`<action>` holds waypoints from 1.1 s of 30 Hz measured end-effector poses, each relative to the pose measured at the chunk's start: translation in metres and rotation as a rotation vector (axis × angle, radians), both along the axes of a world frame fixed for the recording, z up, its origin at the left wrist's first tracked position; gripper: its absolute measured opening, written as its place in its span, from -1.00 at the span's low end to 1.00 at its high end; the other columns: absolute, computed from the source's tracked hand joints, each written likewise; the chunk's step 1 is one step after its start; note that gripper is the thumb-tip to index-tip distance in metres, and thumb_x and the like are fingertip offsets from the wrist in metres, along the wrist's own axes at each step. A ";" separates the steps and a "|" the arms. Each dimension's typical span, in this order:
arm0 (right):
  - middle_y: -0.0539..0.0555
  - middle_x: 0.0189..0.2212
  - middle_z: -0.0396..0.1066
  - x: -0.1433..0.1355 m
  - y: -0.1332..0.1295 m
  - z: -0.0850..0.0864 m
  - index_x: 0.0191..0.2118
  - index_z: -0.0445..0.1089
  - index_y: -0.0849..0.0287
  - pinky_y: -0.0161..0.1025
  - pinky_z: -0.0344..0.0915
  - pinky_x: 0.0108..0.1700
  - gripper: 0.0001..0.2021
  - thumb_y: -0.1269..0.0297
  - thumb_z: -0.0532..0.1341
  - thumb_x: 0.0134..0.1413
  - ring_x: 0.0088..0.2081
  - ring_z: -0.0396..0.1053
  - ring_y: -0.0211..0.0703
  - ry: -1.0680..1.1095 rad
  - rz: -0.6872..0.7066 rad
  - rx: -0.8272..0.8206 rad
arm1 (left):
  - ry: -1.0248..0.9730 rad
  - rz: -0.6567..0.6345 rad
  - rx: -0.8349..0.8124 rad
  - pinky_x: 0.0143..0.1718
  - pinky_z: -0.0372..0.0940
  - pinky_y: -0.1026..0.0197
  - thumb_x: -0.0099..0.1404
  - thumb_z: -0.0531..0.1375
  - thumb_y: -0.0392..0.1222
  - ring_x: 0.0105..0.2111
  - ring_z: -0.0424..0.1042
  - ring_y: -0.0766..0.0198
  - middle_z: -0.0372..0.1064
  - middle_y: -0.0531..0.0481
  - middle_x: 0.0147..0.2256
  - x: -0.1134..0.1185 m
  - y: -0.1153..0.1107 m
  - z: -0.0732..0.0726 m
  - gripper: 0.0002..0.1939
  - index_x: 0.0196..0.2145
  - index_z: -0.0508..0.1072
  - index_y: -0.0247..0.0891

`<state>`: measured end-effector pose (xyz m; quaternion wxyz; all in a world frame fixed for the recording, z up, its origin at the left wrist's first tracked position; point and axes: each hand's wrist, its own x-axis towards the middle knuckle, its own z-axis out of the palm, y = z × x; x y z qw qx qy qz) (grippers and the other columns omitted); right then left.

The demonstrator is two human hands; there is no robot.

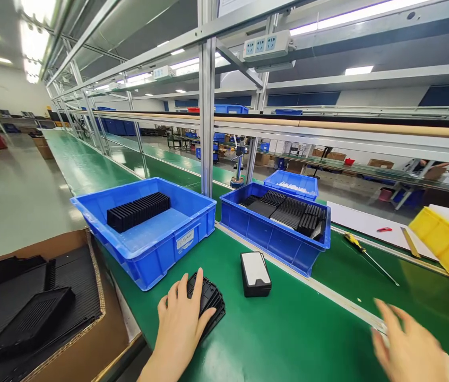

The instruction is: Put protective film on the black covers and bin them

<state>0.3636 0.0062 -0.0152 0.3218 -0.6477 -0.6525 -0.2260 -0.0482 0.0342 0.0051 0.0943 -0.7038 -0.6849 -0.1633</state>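
From where I stand, the left hand [180, 313], fingers and thumb spread apart, lies on a fanned stack of black plastic parts [214, 306] near the middle of the table, while the right hand [411, 339], blurred, hangs loosely parted and bare at the near right. A black block with a white top [256, 269] sits between them, two blue bins [150, 265] of black pieces stand just beyond, and an open carton [103, 345] is at left. The green table [308, 339] runs far back under metal framing [207, 116] in a bright workshop.
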 end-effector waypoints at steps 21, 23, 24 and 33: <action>0.20 0.06 0.26 -0.184 0.009 0.020 0.06 0.31 0.07 -0.18 0.46 -0.08 -0.63 0.16 0.20 0.13 -0.06 0.41 -0.04 0.129 0.602 -0.262 | -2.358 -0.453 -0.872 0.10 0.20 -0.06 0.35 -0.04 0.22 0.13 0.27 -0.03 0.33 -0.23 0.12 0.084 -0.006 -0.024 -0.39 0.11 0.36 -0.27; 0.12 -0.11 0.38 -0.181 -0.002 0.027 -0.04 0.35 0.04 -0.24 0.48 -0.18 -0.73 0.17 0.21 0.14 -0.16 0.44 -0.10 0.124 0.677 -0.275 | -2.467 -0.395 -1.001 0.05 0.25 -0.05 0.34 0.00 0.19 0.06 0.35 -0.03 0.45 -0.22 -0.01 0.090 -0.011 -0.023 -0.44 -0.03 0.48 -0.31; 0.09 -0.18 0.39 -0.181 -0.004 0.031 -0.07 0.35 0.05 -0.27 0.47 -0.21 -0.79 0.19 0.17 0.18 -0.20 0.44 -0.14 0.156 0.686 -0.279 | -2.481 -0.392 -1.068 0.04 0.26 -0.05 0.33 0.02 0.19 0.03 0.37 -0.03 0.47 -0.21 -0.05 0.091 -0.014 -0.024 -0.45 -0.05 0.49 -0.32; 0.03 -0.37 0.34 -0.184 0.012 0.048 -0.27 0.31 0.11 -0.37 0.35 -0.36 -0.86 0.30 0.04 0.30 -0.37 0.39 -0.25 0.323 0.630 -0.063 | -2.080 -0.548 -1.071 0.00 0.27 -0.21 0.19 0.18 0.24 -0.19 0.50 -0.06 0.56 -0.21 -0.26 0.078 -0.035 -0.025 -0.41 -0.04 0.50 -0.32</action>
